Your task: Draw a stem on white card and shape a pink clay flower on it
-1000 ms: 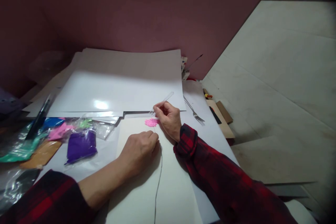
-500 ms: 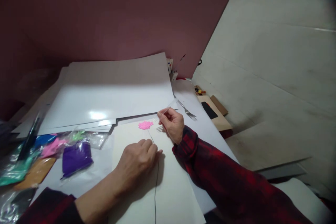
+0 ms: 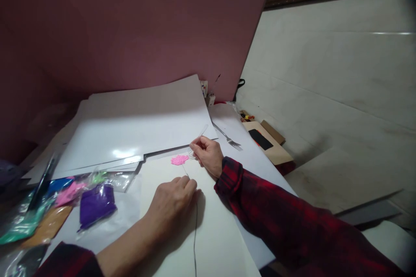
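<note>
A big stack of glossy white boards (image 3: 136, 125) covers the far part of the table, leaning toward a dark red wall. Nearer lies a cream sheet (image 3: 208, 225), where both hands work. The right hand (image 3: 208, 154), in a red plaid sleeve, is closed around a clear plastic fork (image 3: 198, 136), its tines down beside a small pink flower shape (image 3: 180, 159) lying on the sheet's far edge. The left hand (image 3: 172, 201) rests on the sheet nearer, fingers curled and pinching a thin dark wire (image 3: 195, 233) that runs from the flower toward the near edge. Left of the sheet lie plastic bags of coloured stuff, a purple bag (image 3: 95, 205) among them. A metal fork (image 3: 227, 137) lies far right of the hands.
</note>
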Available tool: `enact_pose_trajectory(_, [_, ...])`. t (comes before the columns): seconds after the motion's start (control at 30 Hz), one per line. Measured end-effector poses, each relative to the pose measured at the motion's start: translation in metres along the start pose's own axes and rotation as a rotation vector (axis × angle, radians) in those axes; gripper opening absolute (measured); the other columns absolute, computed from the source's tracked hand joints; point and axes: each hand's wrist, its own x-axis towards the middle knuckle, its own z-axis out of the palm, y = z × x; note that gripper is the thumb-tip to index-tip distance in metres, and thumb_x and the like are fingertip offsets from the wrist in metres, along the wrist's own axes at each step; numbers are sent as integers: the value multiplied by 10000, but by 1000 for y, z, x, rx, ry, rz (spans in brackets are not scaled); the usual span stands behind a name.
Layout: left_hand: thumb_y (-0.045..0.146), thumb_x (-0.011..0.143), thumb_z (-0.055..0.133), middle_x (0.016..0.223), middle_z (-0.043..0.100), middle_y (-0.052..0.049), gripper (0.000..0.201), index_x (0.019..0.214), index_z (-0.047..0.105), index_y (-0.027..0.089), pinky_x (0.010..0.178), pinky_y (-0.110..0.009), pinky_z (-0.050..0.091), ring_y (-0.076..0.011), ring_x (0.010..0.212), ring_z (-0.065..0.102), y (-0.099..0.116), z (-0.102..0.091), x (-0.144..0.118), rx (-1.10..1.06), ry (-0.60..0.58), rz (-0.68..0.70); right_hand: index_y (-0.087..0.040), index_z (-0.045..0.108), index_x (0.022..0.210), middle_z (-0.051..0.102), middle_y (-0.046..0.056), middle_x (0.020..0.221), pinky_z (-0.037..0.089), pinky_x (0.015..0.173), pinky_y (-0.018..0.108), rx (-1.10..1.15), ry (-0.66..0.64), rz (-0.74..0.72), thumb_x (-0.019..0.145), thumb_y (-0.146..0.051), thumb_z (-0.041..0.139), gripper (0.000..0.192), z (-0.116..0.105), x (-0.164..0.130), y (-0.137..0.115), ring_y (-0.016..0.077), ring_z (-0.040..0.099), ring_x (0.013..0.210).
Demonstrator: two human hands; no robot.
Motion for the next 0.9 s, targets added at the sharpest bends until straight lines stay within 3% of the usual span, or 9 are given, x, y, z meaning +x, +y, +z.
enact_pose_trajectory(0.5, [101,861,480,605,547,-6,216,666,536,176,466,-292,336,-160,521,510,-2,3,-3,7,-40,-14,-176,585,721,528,-44,542,412,493,220,-116,-128,-190,808,-308,594,158,0,1,2,99,500,490])
enact_pose_trajectory(0.77, [88,854,475,621,562,-11,206,675,541,168,472,-292,351,-161,544,530,-4,3,-4,-19,-53,-24,-184,568,667,511,-47,495,403,484,224,-188,-9,-188,787,-289,598,163,-1,1,1,104,480,470])
enact_pose_trajectory(0.9, [85,853,466,603,552,-10,220,664,541,168,469,-300,350,-163,530,522,-3,2,-4,-26,-37,-33,-181,584,695,539,-36,524,413,482,224,-139,-70,-178,792,-300,608,155,-1,-1,2,106,501,481])
